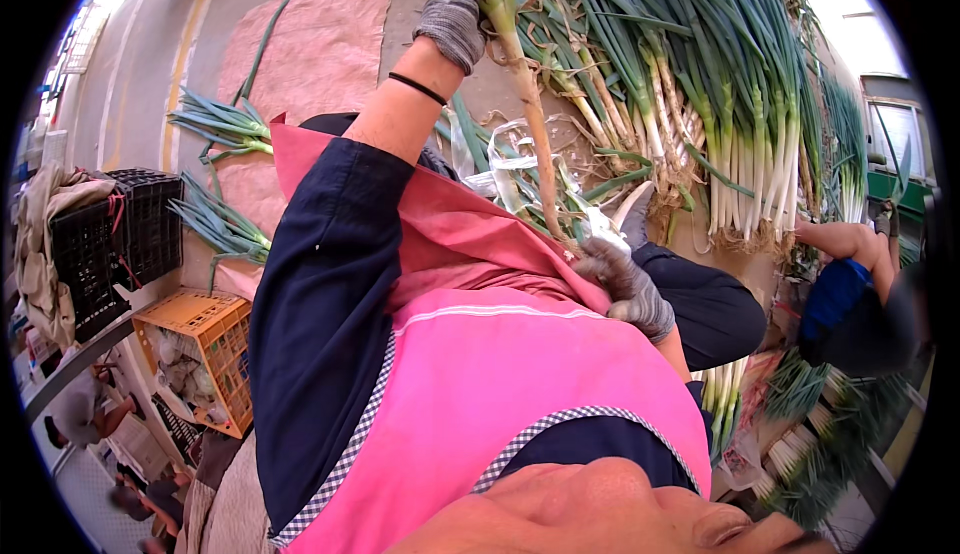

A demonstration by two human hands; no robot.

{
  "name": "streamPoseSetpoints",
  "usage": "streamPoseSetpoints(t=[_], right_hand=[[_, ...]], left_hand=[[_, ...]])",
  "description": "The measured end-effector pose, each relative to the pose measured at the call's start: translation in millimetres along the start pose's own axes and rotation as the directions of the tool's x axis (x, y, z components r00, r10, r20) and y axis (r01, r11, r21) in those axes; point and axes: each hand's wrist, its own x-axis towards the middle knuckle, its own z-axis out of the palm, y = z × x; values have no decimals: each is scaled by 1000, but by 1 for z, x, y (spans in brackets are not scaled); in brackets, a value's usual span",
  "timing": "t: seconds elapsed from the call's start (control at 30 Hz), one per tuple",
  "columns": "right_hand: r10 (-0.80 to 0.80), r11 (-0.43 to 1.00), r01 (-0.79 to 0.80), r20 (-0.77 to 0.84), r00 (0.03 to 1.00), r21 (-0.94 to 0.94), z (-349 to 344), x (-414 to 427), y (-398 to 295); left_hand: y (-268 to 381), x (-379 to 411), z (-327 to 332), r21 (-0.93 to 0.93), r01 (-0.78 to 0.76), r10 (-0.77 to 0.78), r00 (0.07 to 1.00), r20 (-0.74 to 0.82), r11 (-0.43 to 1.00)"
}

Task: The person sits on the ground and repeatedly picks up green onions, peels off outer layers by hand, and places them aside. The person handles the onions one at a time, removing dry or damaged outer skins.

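My left hand (456, 22), in a grey knit glove, grips a long green onion (529, 96) where the leaves meet the stalk. The onion slants down towards my lap, its lower stalk brownish and its root end by my pink apron (525, 374). My right hand (626, 284), gloved too and slightly blurred, is at that root end with its fingers curled. Whether it pinches the roots or only touches them is unclear. Just beyond lie loose onion leaves and white plastic strips (517, 167).
Onions with white stalks (754, 156) lie in a thick row at right. A pink woven sheet (315, 51) covers floor at left. Black crates (146, 227) and an orange crate (217, 362) stand at lower left. Another person (847, 306) crouches at right; others are at lower left.
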Motion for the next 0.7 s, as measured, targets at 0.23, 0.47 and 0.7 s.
streamPoseSetpoints(t=[0.23, 0.47, 0.7], right_hand=[[92, 853, 107, 350, 932, -511, -20, 7, 12], [77, 726, -240, -270, 960, -644, -25, 47, -34], [-436, 893, 322, -425, 793, -315, -25, 164, -57]], left_hand=[[-8, 2, -3, 78, 199, -206, 974, 94, 977], [-23, 2, -2, 160, 247, -282, 927, 250, 956], [-34, -35, 31, 234, 245, -283, 948, 144, 941]])
